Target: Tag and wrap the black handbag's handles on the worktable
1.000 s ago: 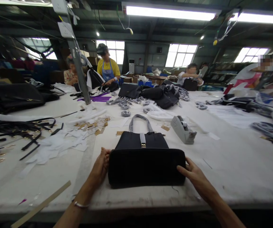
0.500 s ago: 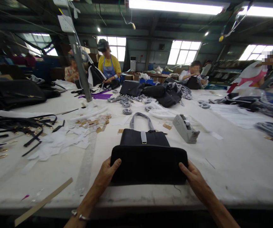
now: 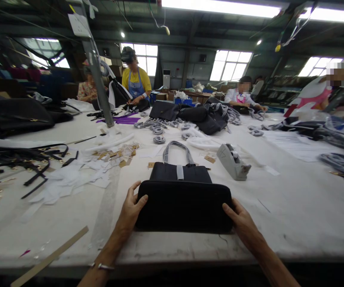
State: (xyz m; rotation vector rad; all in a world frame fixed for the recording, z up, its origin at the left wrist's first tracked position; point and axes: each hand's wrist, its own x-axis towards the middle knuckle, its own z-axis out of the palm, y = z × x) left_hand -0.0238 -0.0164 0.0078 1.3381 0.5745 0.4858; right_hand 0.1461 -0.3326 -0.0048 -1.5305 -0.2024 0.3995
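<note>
A black bag (image 3: 183, 195) lies by the bench's (image 3: 294, 211) near edge, long axis parallel to it, base (image 3: 183, 211) facing it, handle (image 3: 176, 144) pointing away. The left hand (image 3: 131, 207) and right hand (image 3: 243, 219) grip its ends.

Count one left hand (image 3: 131, 210) and one right hand (image 3: 244, 222) — both on one black bag (image 3: 183, 208). With bag, log one visible handle (image 3: 166, 152), one white strip (image 3: 180, 172). On table (image 3: 303, 207), log one tape dispenser (image 3: 234, 163), one long tan strip (image 3: 52, 254), one small purple scrap (image 3: 25, 252). Overhead, log two tube lights (image 3: 219, 6). Beyond, log one post (image 3: 98, 73), four windows (image 3: 148, 59), at least four people (image 3: 144, 81). Log coiled straps (image 3: 159, 140) as many — too tangled to number.
</note>
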